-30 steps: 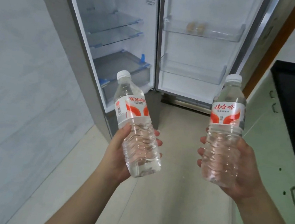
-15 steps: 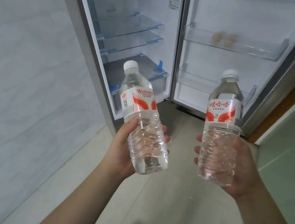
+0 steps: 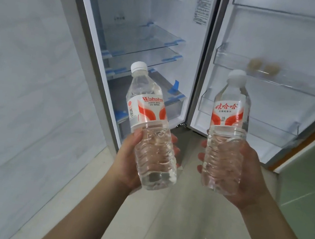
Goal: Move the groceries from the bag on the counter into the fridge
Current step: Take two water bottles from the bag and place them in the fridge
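Groceries here are two clear water bottles, one in each hand, being carried at the centre of the frame. The left hand (image 3: 132, 160) is gripping the left bottle (image 3: 149, 130) round its ribbed lower half, fingers (image 3: 175, 140) curling round the far side and thumb on the near side, the bottle leaning a little toward the upper left. The right hand (image 3: 246, 172) is wrapping the right bottle (image 3: 226, 133) the same way, holding it nearly upright; its fingertips are showing at the bottle's left edge. Both are being held low on the body, probably so the capped tops go in first and the bases can be set down cleanly.

Beyond them, the fridge (image 3: 136, 35) is standing open across the upper half of the frame. Its glass shelves (image 3: 143, 44) and the drawer (image 3: 156, 91) beneath are showing no food. To the upper right, the door rack (image 3: 280, 75) is holding two small pale round things, too blurred to name, while the lower door rack (image 3: 263, 126) sits just behind the right bottle, and looks the likelier spot for tall bottles.
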`<state>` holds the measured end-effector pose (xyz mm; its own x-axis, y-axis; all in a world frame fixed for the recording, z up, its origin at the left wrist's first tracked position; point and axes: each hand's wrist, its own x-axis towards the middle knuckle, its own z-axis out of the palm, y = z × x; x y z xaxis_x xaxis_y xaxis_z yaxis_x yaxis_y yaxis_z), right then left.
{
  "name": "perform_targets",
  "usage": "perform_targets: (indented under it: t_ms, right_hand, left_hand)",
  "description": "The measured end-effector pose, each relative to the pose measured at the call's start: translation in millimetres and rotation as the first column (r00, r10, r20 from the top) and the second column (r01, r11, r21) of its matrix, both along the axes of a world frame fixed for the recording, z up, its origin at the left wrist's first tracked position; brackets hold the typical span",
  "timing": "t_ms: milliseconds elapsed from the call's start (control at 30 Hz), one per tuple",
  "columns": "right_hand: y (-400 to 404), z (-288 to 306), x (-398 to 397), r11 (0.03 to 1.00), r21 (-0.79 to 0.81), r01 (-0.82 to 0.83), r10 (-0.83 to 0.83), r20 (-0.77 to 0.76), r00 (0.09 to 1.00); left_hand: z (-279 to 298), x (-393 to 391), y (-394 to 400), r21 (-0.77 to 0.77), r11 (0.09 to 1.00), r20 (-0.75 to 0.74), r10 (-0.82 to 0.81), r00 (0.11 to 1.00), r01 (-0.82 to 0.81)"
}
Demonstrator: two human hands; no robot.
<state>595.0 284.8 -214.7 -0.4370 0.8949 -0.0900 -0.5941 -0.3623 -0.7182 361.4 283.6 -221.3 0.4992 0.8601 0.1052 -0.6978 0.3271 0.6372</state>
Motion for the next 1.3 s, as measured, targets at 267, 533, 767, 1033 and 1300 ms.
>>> perform_targets:
  t_ms: [267, 533, 767, 1033, 1300]
  right_hand:
    - [72.2, 0.4, 2.7, 0.999, 0.006, -0.054, 0.054, -0.007, 0.999]
    - [175.9, -8.9, 39.1, 0.918, -0.024, -0.395, 0.395, -0.006, 0.919]
    - [265.1, -17.4, 65.7, 0.923, -0.061, -0.379, 0.377, -0.05, 0.925]
    - [312.3, -8.0, 23.0, 0.924, 0.045, -0.38, 0.378, 0.047, 0.924]
    - [365.7, 4.8, -47.4, 0.946, 0.034, -0.324, 0.321, 0.061, 0.945]
  left_hand:
    - [-3.1, -6.9, 66.1, -0.014, 1.0, 0.057, -0.017, 0.998, 0.017]
    - [-0.2, 31.0, 139.7, -0.033, 0.996, -0.014, 0.082, 0.997, -0.082]
    - [11.7, 64.6, 191.0, -0.026, 0.966, -0.157, 0.251, 0.955, -0.258]
    - [17.2, 46.6, 215.4, -0.085, 0.872, -0.218, 0.457, 0.863, -0.483]
    - [23.6, -12.0, 253.1, 0.042, 0.724, -0.369, 0.651, 0.663, -0.688]
